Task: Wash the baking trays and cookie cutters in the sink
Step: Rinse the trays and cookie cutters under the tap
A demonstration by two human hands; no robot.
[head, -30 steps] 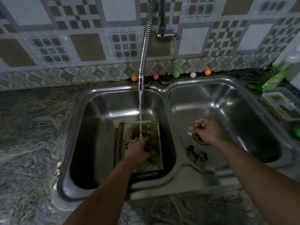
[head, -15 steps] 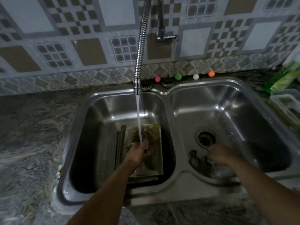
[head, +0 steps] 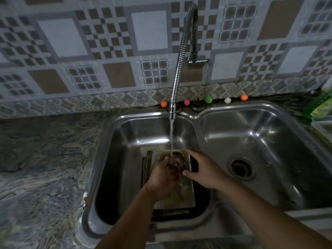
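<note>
Stack of grimy baking trays (head: 175, 198) sits flat in the left basin of the sink (head: 125, 159), top one smeared brownish and wet, edges of the lower ones poking out on the left and near side. A small metal cookie cutter (head: 177, 159) is right under the water stream, above the top tray.

You have one view only, from a wide-angle head camera. It looks forward and steeply down from close above the double sink (head: 201, 114), facing the tiled wall (head: 107, 42). Your forearms enter from the bottom edge; straight lines bow outward.
</note>
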